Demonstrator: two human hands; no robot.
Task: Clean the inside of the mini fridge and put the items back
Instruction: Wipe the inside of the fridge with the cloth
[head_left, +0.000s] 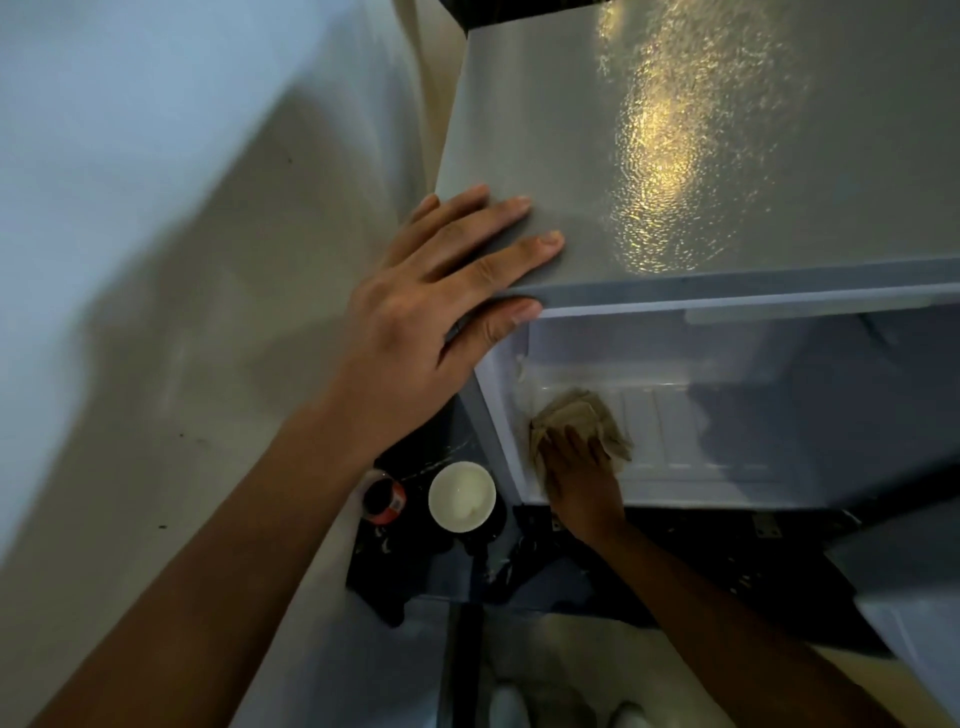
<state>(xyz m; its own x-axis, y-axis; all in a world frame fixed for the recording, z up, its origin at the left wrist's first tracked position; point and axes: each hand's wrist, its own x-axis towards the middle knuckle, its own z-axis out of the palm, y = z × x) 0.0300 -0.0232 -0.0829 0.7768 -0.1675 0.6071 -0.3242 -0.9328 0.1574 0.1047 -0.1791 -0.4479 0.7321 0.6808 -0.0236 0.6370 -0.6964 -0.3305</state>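
I look down on the grey mini fridge (675, 156), whose front stands open and shows a white interior (701, 431). My left hand (431, 306) lies flat on the fridge's top left corner, fingers spread, thumb over the front edge. My right hand (576, 478) reaches inside near the lower left and presses a crumpled beige cloth (582, 415) against the white ribbed floor. No items are visible inside the fridge.
On the dark floor left of the fridge stand a white bowl (461, 496) and a dark bottle with a red label (383, 500). The open fridge door (909, 597) juts out at lower right. A pale wall (156, 260) runs along the left.
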